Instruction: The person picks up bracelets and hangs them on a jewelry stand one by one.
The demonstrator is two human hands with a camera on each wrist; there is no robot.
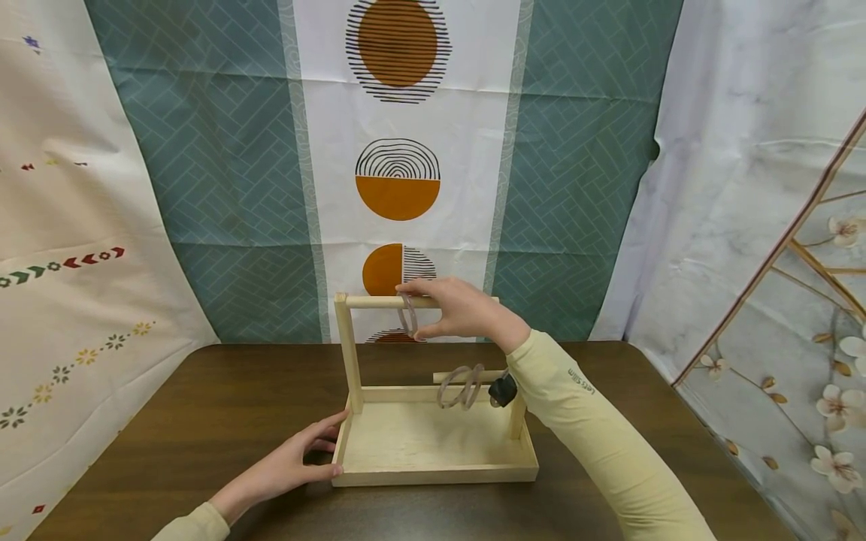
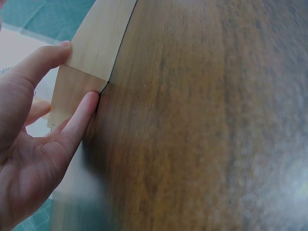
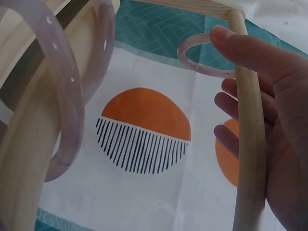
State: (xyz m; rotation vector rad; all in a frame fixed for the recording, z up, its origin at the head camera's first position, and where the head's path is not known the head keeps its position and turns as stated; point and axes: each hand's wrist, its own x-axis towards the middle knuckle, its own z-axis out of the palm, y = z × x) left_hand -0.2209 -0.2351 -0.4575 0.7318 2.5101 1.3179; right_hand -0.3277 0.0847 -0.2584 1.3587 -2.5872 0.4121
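Observation:
A pale wooden bangle stand (image 1: 433, 476) has a tray base, an upper bar and a shorter lower bar. At its left side, my left hand (image 1: 291, 462) grips the tray wall, thumb by the front corner; the left wrist view has the fingers around that wooden corner (image 2: 79, 89). Above, my right hand (image 1: 467, 308) pinches a translucent pinkish bangle (image 1: 410, 319) at the upper bar (image 1: 375, 302). From the right wrist, the thumb lies on this bangle (image 3: 185, 55) and the other fingers are behind the bar (image 3: 249, 130).
Two similar bangles (image 1: 446, 391) hang on the lower bar (image 1: 443, 377), under my right forearm. The right upright is partly hidden by the sleeve (image 1: 575, 406). A dark brown table (image 1: 271, 391) carries the stand, with patterned cloths (image 1: 230, 150) hanging behind and at both sides.

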